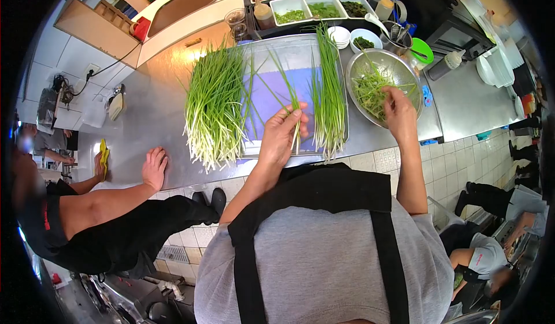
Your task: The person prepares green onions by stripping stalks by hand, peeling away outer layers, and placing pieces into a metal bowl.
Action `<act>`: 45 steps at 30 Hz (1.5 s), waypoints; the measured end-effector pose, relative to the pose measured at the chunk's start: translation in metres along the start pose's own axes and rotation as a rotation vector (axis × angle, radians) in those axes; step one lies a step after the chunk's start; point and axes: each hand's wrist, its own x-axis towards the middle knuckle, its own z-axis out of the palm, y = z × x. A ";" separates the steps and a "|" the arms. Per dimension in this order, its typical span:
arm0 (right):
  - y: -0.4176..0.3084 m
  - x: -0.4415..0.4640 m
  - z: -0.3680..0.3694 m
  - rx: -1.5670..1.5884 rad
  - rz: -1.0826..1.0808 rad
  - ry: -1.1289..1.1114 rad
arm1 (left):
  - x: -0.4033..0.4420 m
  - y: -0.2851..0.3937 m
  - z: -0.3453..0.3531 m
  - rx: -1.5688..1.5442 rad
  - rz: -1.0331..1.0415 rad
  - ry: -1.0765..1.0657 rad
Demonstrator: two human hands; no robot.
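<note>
Pinched in my left hand (280, 133) are a few thin green stalks with pale ends, which look like garlic chives (296, 107); they stand over a blue-purple sheet (289, 81) on a metal tray (274, 45). To the left lies a big pile of the same chives (214, 104), white ends toward me. A narrower bundle (328, 92) lies along the tray's right side. My right hand (400, 113) is over the steel bowl (352, 101), fingers bent together at the loose green trimmings (370, 87). Whatever those fingers hold is too small to make out.
White containers of chopped ingredients (306, 8) line the back. A small bowl of dark greens (365, 39) and a green-rimmed tub (421, 51) stand behind the steel bowl. At left, a co-worker's hand (155, 168) rests on the counter; the other holds a yellow cloth (103, 159).
</note>
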 end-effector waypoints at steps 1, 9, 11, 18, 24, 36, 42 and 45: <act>0.005 0.001 -0.001 -0.074 -0.045 -0.008 | 0.000 -0.002 -0.004 -0.002 -0.019 -0.029; -0.016 0.003 0.006 0.070 -0.144 0.043 | -0.006 -0.004 -0.005 0.219 -0.056 -0.057; -0.034 0.002 0.008 0.214 -0.186 0.060 | -0.008 -0.004 -0.001 0.324 -0.047 -0.011; -0.073 -0.001 0.018 0.448 -0.352 0.090 | -0.011 -0.005 0.000 0.481 -0.019 -0.003; -0.081 -0.001 0.012 0.454 -0.467 0.209 | -0.013 -0.005 0.004 0.689 0.153 0.056; -0.079 0.005 0.033 0.051 -0.654 -0.043 | -0.012 -0.005 0.004 0.870 0.178 0.075; -0.078 0.006 0.035 0.032 -0.715 -0.073 | -0.011 -0.006 -0.001 0.880 0.097 0.070; -0.078 0.007 0.035 0.033 -0.751 -0.094 | -0.012 -0.004 -0.001 0.879 0.094 0.058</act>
